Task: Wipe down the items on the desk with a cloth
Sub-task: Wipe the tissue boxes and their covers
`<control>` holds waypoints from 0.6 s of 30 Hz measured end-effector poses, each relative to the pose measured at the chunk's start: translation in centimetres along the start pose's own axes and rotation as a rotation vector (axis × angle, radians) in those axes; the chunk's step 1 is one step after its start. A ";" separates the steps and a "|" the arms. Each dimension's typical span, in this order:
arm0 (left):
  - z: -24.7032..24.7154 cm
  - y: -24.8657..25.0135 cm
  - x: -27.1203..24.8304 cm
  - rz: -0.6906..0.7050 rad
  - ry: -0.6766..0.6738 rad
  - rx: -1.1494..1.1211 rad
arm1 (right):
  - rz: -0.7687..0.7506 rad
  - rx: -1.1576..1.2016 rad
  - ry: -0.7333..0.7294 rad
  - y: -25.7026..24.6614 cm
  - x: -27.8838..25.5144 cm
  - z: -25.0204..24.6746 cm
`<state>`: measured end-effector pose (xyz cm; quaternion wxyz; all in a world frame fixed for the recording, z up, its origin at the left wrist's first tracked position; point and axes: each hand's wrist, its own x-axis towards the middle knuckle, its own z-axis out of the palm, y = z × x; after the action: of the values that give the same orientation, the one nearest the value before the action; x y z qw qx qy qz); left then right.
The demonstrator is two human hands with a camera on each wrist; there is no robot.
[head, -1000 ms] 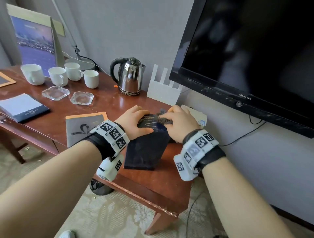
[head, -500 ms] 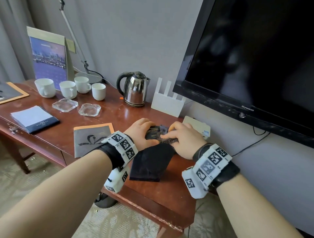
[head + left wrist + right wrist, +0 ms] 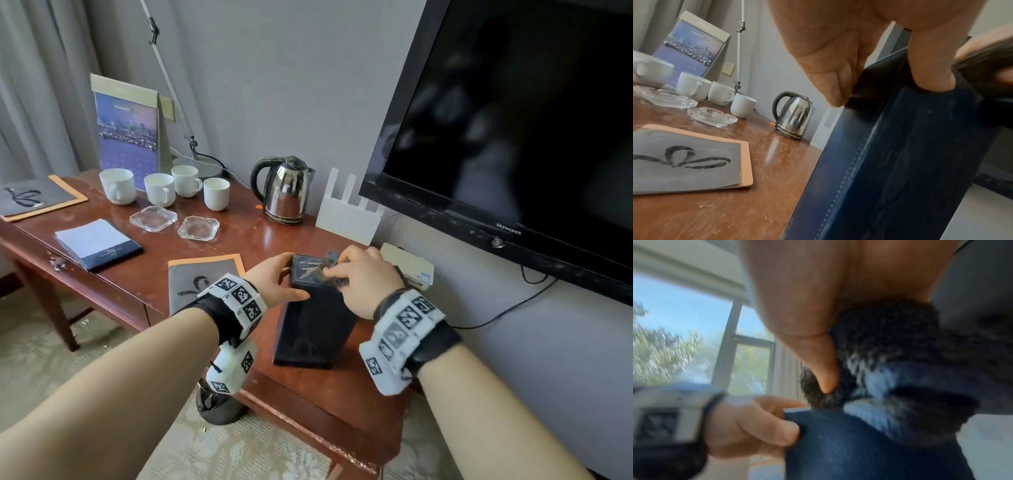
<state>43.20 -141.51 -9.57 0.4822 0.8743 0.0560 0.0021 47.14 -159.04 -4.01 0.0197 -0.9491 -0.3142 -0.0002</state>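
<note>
On the desk (image 3: 144, 287), left hand (image 3: 274, 279) grips the folder (image 3: 313, 329) (tilted); right hand (image 3: 366, 281) clutches the cloth (image 3: 334, 279).

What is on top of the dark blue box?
The right hand presses a dark cloth onto the box top; a gold emblem shows, the rest is covered.

The right wrist view is smeared with blur. There the dark fuzzy cloth (image 3: 890, 344) covers the top of the upright dark blue leather folder (image 3: 849, 443), whose lower part runs off the bottom edge. In the head view the right hand (image 3: 366, 284) hides most of the cloth.
</note>
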 end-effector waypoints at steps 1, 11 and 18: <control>0.0 -0.1 0.1 0.015 -0.012 0.005 | -0.032 0.042 -0.053 0.3 -0.3 -0.4; 0.3 -0.5 0.3 0.061 0.014 0.014 | 0.006 0.005 0.015 -2.4 1.4 -0.1; 0.3 -0.7 0.1 0.060 0.002 -0.024 | -0.045 0.128 -0.077 -0.6 1.8 -2.1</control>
<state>43.23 -141.34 -10.32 0.4925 0.8696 0.0302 0.0179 48.25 -157.62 -1.88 0.0684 -0.9379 -0.3356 0.0559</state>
